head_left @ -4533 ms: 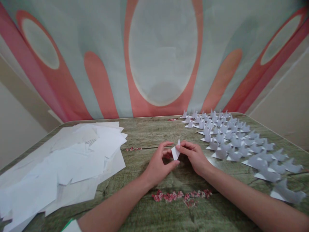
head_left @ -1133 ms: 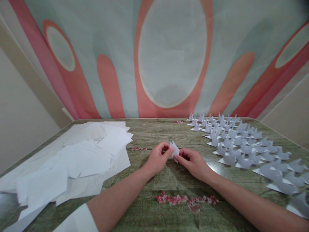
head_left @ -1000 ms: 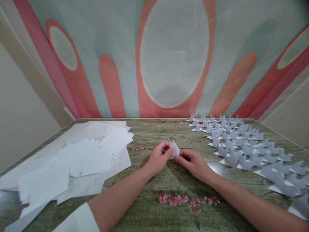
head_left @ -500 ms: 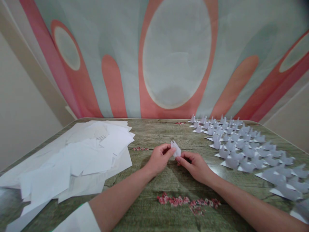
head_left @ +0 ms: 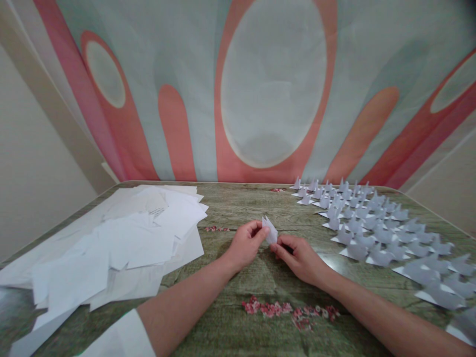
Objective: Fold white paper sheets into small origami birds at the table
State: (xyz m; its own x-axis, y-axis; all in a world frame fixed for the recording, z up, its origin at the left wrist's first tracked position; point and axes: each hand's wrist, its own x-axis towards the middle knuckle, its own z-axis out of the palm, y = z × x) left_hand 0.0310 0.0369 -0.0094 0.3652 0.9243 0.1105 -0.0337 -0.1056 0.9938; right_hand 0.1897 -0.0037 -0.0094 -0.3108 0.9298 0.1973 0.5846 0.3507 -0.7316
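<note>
A small folded piece of white paper (head_left: 271,232) with pointed upper corners is held up over the middle of the table. My left hand (head_left: 247,244) pinches its left side between thumb and fingers. At its lower right corner, my right hand (head_left: 297,254) grips the paper with thumb and forefinger, the other fingers curled under. Several folded white paper birds (head_left: 383,232) stand in rows to the right of my right hand. To the left of my left hand lies a spread pile of white paper sheets (head_left: 137,240), one with printed lines.
The wood-patterned table (head_left: 230,203) carries printed pink flower clusters (head_left: 273,308). Behind its far edge hangs a grey-green and coral patterned cloth (head_left: 273,89). A pale wall (head_left: 33,148) stands on the left.
Both hands keep their grip on the folded paper. The paper and fingertips have shifted only very slightly to the left.
</note>
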